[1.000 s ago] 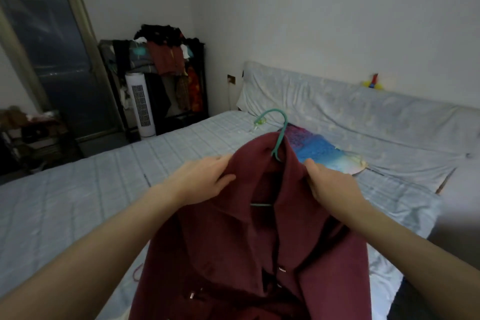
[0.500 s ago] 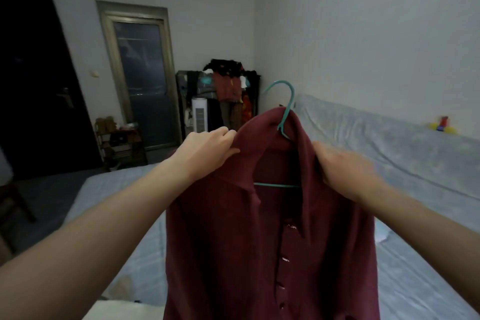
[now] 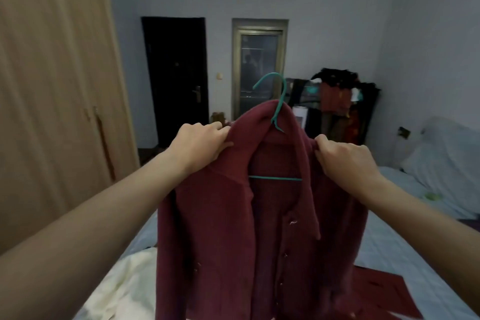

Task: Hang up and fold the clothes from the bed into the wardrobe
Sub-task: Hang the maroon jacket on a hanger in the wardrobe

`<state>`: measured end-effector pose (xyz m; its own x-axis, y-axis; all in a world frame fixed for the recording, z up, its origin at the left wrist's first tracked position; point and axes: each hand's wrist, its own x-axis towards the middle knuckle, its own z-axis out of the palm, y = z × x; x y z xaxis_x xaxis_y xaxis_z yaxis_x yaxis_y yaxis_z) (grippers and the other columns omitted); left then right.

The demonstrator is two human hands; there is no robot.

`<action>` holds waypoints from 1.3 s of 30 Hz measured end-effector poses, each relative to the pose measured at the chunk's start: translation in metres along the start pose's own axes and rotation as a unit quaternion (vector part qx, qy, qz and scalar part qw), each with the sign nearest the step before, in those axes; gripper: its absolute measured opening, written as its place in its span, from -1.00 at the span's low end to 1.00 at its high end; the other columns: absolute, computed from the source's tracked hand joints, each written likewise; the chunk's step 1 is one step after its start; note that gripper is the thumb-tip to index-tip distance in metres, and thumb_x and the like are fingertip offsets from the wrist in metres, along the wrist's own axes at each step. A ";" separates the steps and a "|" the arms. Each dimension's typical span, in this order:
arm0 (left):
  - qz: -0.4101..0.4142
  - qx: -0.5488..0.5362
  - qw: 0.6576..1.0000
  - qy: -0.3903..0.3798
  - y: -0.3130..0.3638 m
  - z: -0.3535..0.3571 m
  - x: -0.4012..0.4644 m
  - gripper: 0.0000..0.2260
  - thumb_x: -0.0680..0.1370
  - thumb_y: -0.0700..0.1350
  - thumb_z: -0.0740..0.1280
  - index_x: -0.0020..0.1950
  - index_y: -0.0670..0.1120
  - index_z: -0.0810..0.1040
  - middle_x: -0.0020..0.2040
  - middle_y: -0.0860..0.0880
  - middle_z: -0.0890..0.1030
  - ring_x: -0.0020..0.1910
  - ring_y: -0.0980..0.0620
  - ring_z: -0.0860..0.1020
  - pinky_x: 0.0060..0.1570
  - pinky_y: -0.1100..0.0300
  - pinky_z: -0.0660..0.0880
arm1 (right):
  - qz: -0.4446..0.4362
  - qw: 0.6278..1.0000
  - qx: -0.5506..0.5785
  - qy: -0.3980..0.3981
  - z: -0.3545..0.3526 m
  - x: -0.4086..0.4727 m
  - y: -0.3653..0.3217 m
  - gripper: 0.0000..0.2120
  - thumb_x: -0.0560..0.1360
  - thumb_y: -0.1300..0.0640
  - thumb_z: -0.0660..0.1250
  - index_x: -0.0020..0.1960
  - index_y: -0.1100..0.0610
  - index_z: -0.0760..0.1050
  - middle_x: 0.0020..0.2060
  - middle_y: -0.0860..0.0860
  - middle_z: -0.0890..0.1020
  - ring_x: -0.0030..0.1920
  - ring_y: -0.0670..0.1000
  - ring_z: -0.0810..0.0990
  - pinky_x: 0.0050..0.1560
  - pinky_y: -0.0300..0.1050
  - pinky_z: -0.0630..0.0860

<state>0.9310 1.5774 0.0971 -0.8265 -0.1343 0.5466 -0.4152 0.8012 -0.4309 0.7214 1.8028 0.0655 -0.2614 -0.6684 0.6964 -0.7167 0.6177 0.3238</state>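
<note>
At the centre of the frame, a maroon buttoned shirt [image 3: 259, 215] is hanging on a teal hanger [image 3: 279, 101], lifted clear above the bed [image 3: 389, 236]. Its hook is rising above the collar, and its lower bar is showing through the open neck. Each shoulder of the garment is being held: the left hand [image 3: 200, 144] is pinching the fabric at centre left, its fingers curled over the shoulder seam, while the right hand [image 3: 345, 156] is gripping the opposite shoulder at centre right, its grip closed round the cloth. Below, the shirt is draping down toward the bottom edge, in front of a cream cloth [image 3: 122, 283] lying at lower left and a red garment [image 3: 376, 291] spreading flat at lower right. Along the left side a tan wardrobe door [image 3: 52, 86] is standing. Further back, a dark door [image 3: 176, 73] and a framed glass door [image 3: 259, 60] are sitting in the far wall, and a rack piled with clothes [image 3: 342, 104] is standing at centre right, behind the right hand. A pale pillow [image 3: 441, 163] is lying at the right edge.
</note>
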 end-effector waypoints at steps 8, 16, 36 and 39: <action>-0.126 0.072 0.985 -0.094 -0.054 -0.014 -0.106 -0.60 0.65 0.21 -0.01 0.36 0.04 0.36 0.09 0.03 0.54 -0.03 -0.16 0.63 -0.31 0.10 0.31 | -0.123 0.989 0.086 0.007 0.016 0.045 -0.099 -0.90 0.57 0.14 0.26 0.04 0.12 0.37 -0.40 -0.02 0.52 -0.44 0.10 0.55 -0.51 -0.17 0.19; -0.245 0.139 0.948 -0.150 -0.119 -0.078 -0.228 -0.59 0.64 0.23 0.02 0.41 0.09 0.33 0.14 0.02 0.56 0.03 -0.17 0.63 -0.25 0.07 0.35 | -0.234 0.950 0.191 0.083 -0.025 0.075 -0.229 -0.86 0.61 0.03 0.19 0.04 0.11 0.36 -0.38 0.01 0.58 -0.41 0.11 0.60 -0.50 -0.17 0.16; -0.488 0.331 0.766 -0.256 -0.201 -0.358 -0.543 -0.62 0.64 0.23 0.03 0.32 0.06 0.40 0.16 0.07 0.54 0.11 -0.08 0.60 -0.17 0.09 0.37 | -0.422 0.789 0.416 0.161 -0.319 0.044 -0.560 -0.72 0.66 -0.10 -0.06 0.31 -0.04 0.17 -0.04 0.09 0.67 -0.04 0.19 0.66 -0.23 -0.03 0.42; -0.501 0.346 0.746 -0.269 -0.213 -0.391 -0.578 -0.61 0.64 0.24 0.01 0.30 0.08 0.41 0.11 0.08 0.54 0.07 -0.08 0.61 -0.14 0.06 0.42 | -0.440 0.767 0.444 0.148 -0.354 0.032 -0.596 -0.74 0.66 -0.06 -0.04 0.33 -0.06 0.18 -0.02 0.11 0.66 -0.04 0.19 0.66 -0.24 -0.04 0.39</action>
<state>1.6458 1.7129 0.1535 0.0757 -0.8274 0.5564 -0.8706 -0.3269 -0.3677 1.3691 1.5599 0.1220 0.6389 -0.4607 0.6161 -0.7241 -0.6306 0.2795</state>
